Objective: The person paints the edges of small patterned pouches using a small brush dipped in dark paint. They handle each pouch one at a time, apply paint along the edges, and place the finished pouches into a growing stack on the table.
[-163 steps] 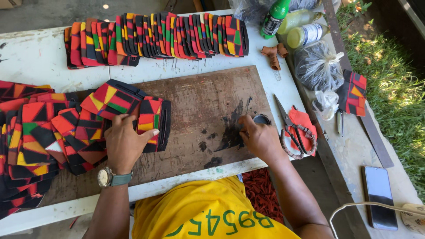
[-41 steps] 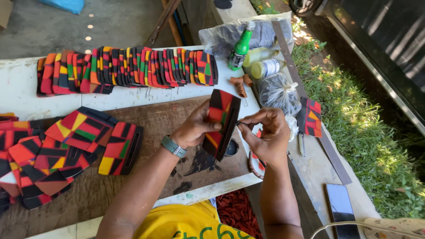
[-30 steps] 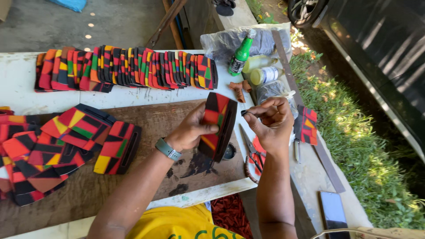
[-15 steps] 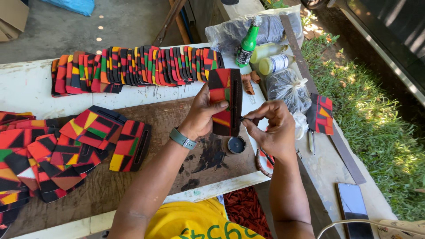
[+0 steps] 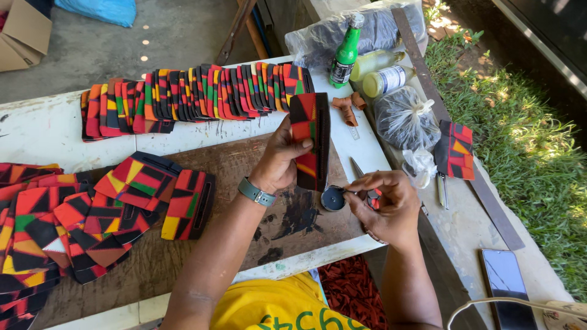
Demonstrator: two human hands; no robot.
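Observation:
My left hand (image 5: 280,160) holds a flat patterned piece (image 5: 310,139) of red, black, green and yellow fabric upright, edge toward me, above the brown work board (image 5: 244,165). My right hand (image 5: 386,205) is lowered beside a small round black tin (image 5: 334,198) on the board. Its fingers are pinched together at the tin's rim; I cannot tell what, if anything, they hold. A pile of the same patterned pieces (image 5: 92,214) lies on the board's left side.
A long row of patterned pieces (image 5: 195,95) stands along the white table's (image 5: 43,134) far edge. A green bottle (image 5: 345,55), two jars, tied plastic bags (image 5: 403,119), scissors (image 5: 361,171) and one more piece (image 5: 455,150) lie to the right. A phone (image 5: 504,287) rests near the right corner.
My right hand dropped from the raised piece's edge down to the black tin. My left hand keeps the piece upright, lifted off the pile it rested on several seconds ago.

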